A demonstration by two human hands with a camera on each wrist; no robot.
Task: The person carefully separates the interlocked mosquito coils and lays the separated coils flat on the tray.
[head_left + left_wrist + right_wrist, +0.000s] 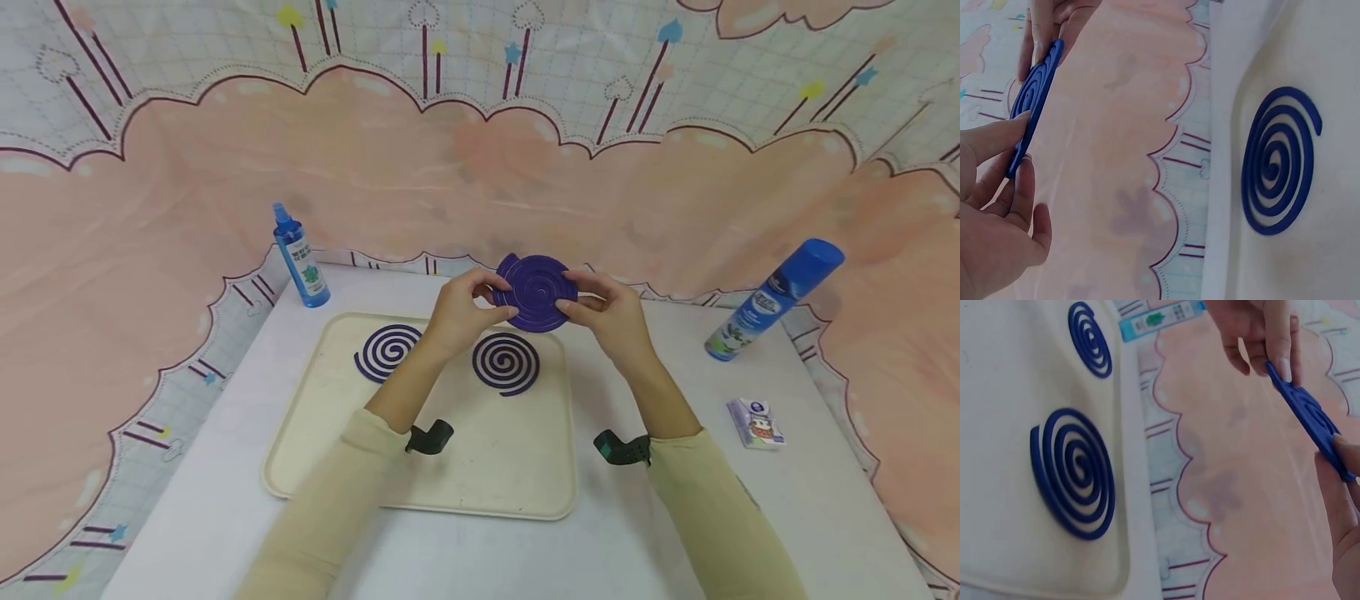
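Between both hands, a dark blue mosquito coil is held up above the back edge of the tray; its windings lie tightly together, like a nested pair. My left hand pinches its left edge between thumb and fingers. At the opposite edge, my right hand pinches it the same way. Seen edge-on in the left wrist view, the held coil looks thin and flat. Two single coils with open gaps lie on the tray: a left coil, partly behind my left forearm, and a right coil.
The cream tray lies on a white table. A blue spray bottle stands at the back left. To the right are a blue aerosol can and a small purple-and-white packet. Patterned cloth hangs behind the table.
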